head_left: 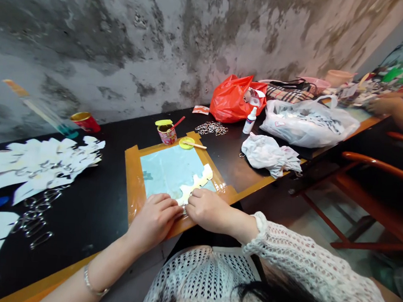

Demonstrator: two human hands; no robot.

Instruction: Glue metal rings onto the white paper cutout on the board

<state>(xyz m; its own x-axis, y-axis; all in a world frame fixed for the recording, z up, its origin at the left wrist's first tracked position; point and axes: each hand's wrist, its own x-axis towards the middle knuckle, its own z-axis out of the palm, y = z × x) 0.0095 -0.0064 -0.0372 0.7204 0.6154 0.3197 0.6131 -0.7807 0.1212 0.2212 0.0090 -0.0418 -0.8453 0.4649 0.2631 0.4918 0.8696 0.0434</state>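
Note:
A pale strip with a notched, wavy edge (199,182) lies slantwise over the light-blue sheet (169,165), which is taped down with brown tape. My left hand (156,213) has its fingers closed at the strip's near end. Right beside it, my right hand (208,210) pinches the same end, its fingertips almost meeting those of the left. What exactly sits between the fingertips is partly hidden. Past the sheet stand an open can with a yellow lid (167,132) and a yellow cap (187,143) with a wooden stick (199,146) across it.
At left lie a pile of white cut pieces (42,160) and metal rings (34,217). More rings (212,128), a red bag (229,100), a white bottle (249,121), a crumpled cloth (268,153) and a white plastic bag (305,123) occupy the back right. Another person's arm (398,107) shows far right, above a chair (381,196).

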